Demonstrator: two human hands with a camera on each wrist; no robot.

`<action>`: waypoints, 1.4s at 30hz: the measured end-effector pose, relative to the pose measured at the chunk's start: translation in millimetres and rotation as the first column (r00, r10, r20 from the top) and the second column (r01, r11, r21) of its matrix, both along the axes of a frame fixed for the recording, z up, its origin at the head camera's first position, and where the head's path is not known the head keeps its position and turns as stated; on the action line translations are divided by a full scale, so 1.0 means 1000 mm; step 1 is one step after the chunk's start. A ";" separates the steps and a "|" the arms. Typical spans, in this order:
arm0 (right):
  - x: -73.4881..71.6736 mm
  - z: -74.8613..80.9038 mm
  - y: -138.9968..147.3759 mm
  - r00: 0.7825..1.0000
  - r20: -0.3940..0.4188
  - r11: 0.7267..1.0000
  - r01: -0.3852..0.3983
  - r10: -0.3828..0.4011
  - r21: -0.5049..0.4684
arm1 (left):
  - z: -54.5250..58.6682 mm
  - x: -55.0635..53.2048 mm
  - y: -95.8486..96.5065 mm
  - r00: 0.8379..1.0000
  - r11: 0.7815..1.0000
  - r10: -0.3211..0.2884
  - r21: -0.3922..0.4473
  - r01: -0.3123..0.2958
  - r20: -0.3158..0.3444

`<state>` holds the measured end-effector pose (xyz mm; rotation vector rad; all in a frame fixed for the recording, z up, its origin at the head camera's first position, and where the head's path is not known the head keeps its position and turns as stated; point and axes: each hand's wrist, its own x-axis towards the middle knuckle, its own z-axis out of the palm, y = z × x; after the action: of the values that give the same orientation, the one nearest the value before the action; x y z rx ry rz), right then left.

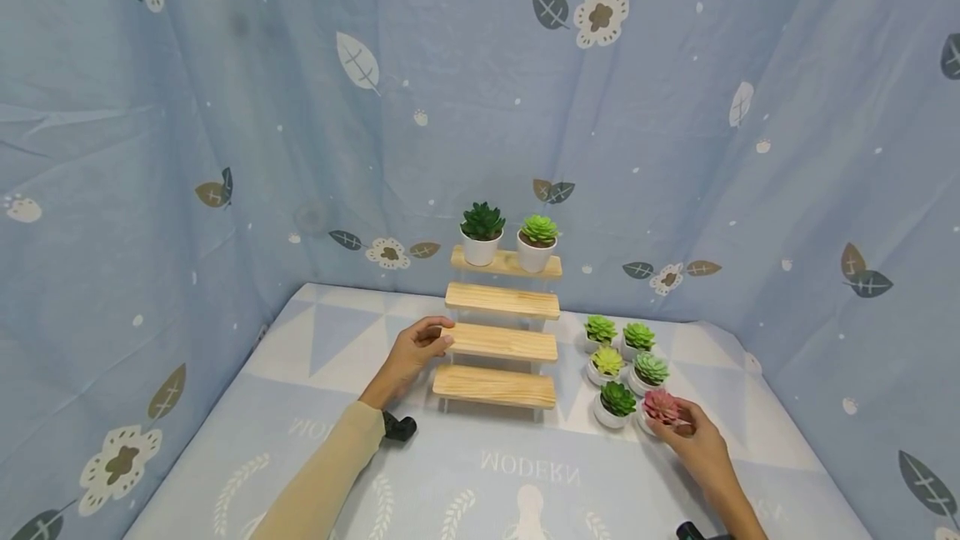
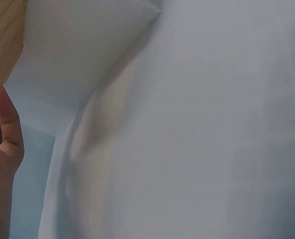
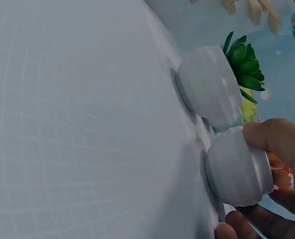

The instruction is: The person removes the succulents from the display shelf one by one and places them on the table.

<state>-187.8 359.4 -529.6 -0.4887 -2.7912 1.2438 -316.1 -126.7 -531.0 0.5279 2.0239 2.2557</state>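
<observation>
A wooden stepped plant stand with several boards stands mid-table. At the left end of its second board from the front is my left hand, thumb and index finger holding the board's end. The left wrist view shows a fingertip at the corner of a wooden board. My right hand grips a pink potted succulent at the right, its white pot between thumb and fingers and upright near the tabletop. Beside it is a dark green potted succulent.
On the top board stand a dark potted succulent and a bright green one. Several green potted succulents crowd together right of the stand. A patterned cloth covers the table, and blue curtains enclose it behind and at both sides.
</observation>
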 end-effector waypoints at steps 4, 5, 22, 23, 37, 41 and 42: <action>-0.001 0.002 0.000 1.000 -0.007 1.000 -0.017 0.017 0.022 | 0.001 0.000 0.000 1.000 1.000 0.008 0.000 -0.008 -0.007; -0.001 0.002 0.000 1.000 -0.006 0.999 -0.021 0.021 0.029 | 0.001 0.000 0.001 1.000 1.000 0.010 0.000 -0.010 -0.008; 0.003 0.029 -0.002 0.993 -0.024 0.985 -0.113 0.117 0.133 | -0.003 -0.002 0.001 0.999 0.999 0.027 -0.024 -0.028 -0.019; 0.004 0.032 -0.002 0.992 -0.032 0.983 -0.118 0.123 0.138 | -0.003 -0.002 0.001 0.999 0.999 0.031 -0.027 -0.031 -0.018; -0.008 0.070 -0.016 0.965 -0.241 0.985 -0.065 0.102 0.157 | 0.000 0.000 0.002 1.000 1.000 0.013 -0.002 -0.013 -0.023; -0.016 0.079 -0.026 0.960 -0.254 0.987 -0.082 0.115 0.137 | -0.002 0.001 0.001 1.000 1.000 0.003 0.003 -0.003 -0.021; -0.019 0.081 -0.028 0.957 -0.262 0.987 -0.088 0.121 0.133 | -0.001 0.000 0.001 1.000 1.000 0.004 0.004 -0.004 -0.021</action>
<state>-207.0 331.3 -448.2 -0.1513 -2.6660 1.0589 -315.6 -125.3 -532.4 0.5514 2.0326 2.2660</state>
